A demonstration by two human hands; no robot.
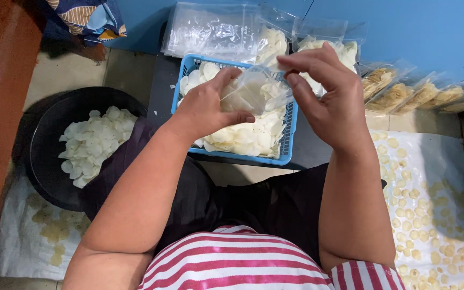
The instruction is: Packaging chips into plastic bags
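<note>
Clear plastic is what both hands work on: the left hand (208, 110) and right hand (326, 94) each pinch one side of a small bag (251, 88) just above the blue basket (288, 145) of white chips (243, 134), apparently spreading its mouth for filling. Left of the basket sits a black basin (41, 161) with more chips; beyond it lie empty bags (205, 29) and filled packets (404, 91), and nothing blocks the hands.

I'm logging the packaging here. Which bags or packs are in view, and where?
Clear plastic bag: small, empty-looking, between left hand and right hand.
Empty bag stack: flat, clear, top centre.
Filled white-chip bags: behind the blue basket.
Filled yellowish-chip bags: row at right.
</note>
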